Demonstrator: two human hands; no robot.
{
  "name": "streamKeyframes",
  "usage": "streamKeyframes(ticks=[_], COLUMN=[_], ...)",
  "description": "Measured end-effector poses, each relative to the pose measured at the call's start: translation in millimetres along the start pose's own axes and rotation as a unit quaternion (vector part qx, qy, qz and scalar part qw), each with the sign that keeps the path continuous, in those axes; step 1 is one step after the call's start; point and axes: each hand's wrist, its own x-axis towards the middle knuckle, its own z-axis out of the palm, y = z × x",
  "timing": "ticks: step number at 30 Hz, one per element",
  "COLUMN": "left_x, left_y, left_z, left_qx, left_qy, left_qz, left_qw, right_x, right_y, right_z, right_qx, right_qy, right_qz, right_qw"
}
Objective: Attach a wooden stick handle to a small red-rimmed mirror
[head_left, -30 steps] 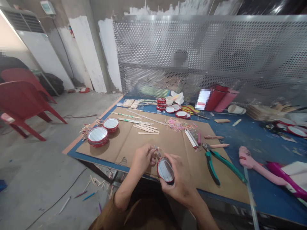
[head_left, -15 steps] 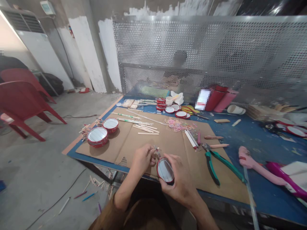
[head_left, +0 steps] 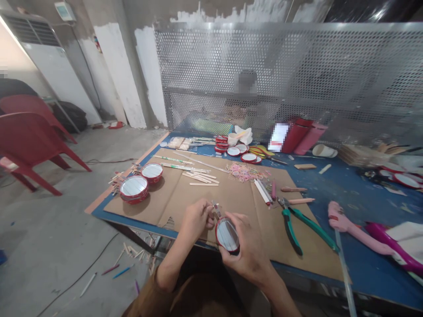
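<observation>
A small round drum (head_left: 227, 234) with a pale face and red rim is tilted up at the table's front edge. My right hand (head_left: 246, 244) wraps round its right side, thumb below and fingers above. Just left of it, the fingers of my left hand (head_left: 200, 219) are pinched together beside the short stick handle (head_left: 217, 209) at the drum's top; what they hold is too small to make out. Both hands are over the brown cardboard (head_left: 132, 208).
Finished-looking red drums (head_left: 134, 189) stand at the left. Craft sticks (head_left: 200, 177), rubber bands (head_left: 243, 171) and green-handled pliers (head_left: 292, 224) lie on the cardboard. A pink glue gun (head_left: 357, 231) is at the right. A perforated metal screen (head_left: 280, 75) rises behind the table.
</observation>
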Motion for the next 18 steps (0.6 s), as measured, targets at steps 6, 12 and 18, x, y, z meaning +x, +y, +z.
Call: streamKeyframes(ticks=[6, 12, 18], left_x=[-0.4, -1.0, -1.3], left_y=[0.4, 1.5, 0.2], left_z=[0.6, 1.0, 1.1], left_qx=[-0.003, 0.007, 0.003], left_qy=[0.002, 0.006, 0.005], left_qz=[0.011, 0.009, 0.013], left_qw=[1.000, 1.000, 1.000], right_x=[-0.9, -0.2, -1.4], right_y=[0.7, 0.1, -0.4], right_z=[0.9, 0.9, 0.3], right_qx=[0.000, 0.002, 0.004], right_qy=[0.003, 0.000, -0.002], right_qz=[0.000, 0.004, 0.001], right_qw=[1.000, 1.000, 1.000])
